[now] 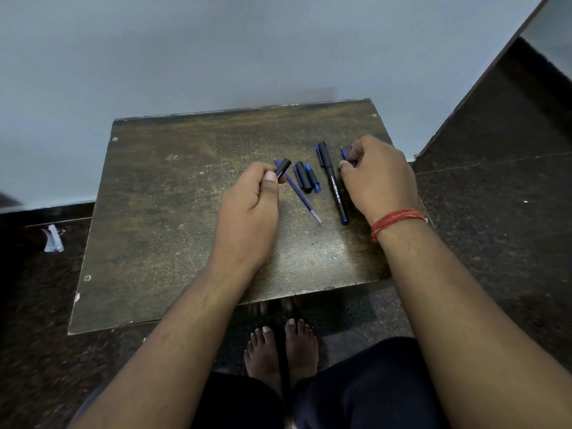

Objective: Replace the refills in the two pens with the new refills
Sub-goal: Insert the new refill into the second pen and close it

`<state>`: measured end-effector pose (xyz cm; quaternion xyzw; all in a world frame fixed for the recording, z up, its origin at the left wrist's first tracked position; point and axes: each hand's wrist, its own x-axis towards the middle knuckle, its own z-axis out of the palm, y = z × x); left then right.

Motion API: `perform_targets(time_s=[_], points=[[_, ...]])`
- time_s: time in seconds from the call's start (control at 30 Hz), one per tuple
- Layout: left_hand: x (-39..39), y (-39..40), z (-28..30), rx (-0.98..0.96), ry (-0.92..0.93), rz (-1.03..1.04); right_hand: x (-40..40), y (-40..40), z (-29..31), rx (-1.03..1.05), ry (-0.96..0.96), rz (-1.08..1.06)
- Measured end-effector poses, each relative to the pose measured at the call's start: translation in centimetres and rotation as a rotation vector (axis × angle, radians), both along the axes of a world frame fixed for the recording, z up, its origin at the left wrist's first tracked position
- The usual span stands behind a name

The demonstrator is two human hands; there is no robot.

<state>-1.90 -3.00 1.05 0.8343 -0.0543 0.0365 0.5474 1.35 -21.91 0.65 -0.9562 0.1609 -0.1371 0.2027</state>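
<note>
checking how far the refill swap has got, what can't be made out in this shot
- Head view: the left hand covers most of the black pen barrel; whether it holds a refill cannot be told.
- Head view: the right hand hides all but the tips of the thin blue pieces it pinches; their count is unclear.
- Head view: the small blue piece beside the black cap is too small to identify.

A black pen barrel (283,170) is held upright-tilted; a blue refill (298,193) lies diagonally beside it, then a black cap (302,177), a blue tip piece (312,178), and a capped black pen (332,183).
</note>
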Motion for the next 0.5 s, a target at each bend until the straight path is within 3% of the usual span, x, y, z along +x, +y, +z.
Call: perform_targets(time_s=[0.5], points=[[0.0,0.0,0.3,-0.02,-0.005,0.018,-0.3,0.7,1.2,0.122,-0.064,0.034]])
